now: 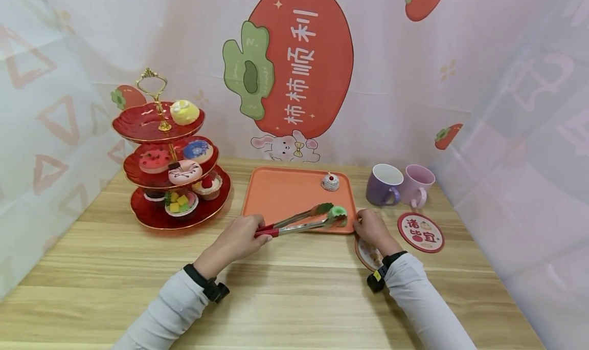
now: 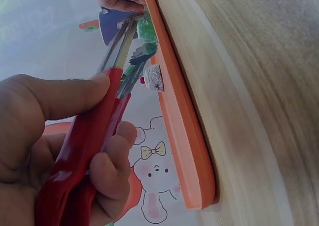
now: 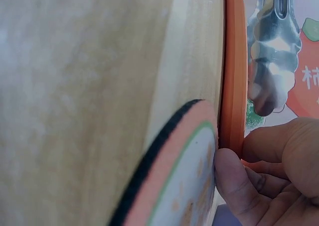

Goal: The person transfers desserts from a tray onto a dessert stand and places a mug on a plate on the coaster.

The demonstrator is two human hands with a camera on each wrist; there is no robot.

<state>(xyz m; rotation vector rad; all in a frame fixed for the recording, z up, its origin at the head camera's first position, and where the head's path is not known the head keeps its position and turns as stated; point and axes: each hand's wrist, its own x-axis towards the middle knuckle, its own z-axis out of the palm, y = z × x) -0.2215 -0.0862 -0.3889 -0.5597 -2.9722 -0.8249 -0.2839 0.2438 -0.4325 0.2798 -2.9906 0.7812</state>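
My left hand (image 1: pixel 238 237) grips a pair of tongs by their red handles (image 2: pixel 89 136). The scalloped metal tips reach over the orange tray (image 1: pixel 276 194) and stand on either side of a small green cake (image 1: pixel 338 212) at its front right corner. At that same corner my right hand (image 1: pixel 375 231) pinches the tray's rim (image 3: pixel 235 86) between thumb and fingers. A white-dusted cake with a red berry (image 1: pixel 330 182) sits farther back on the tray. Partly under my right hand lies a round coaster (image 1: pixel 368 255).
On the left stands a three-tier red stand (image 1: pixel 179 222) with several pastries. A purple mug (image 1: pixel 383 186) and a pink mug (image 1: pixel 417 183) are at the back right. Another round coaster (image 1: pixel 421 232) lies in front of them. A printed cloth backdrop (image 1: pixel 391 84) encloses the table.
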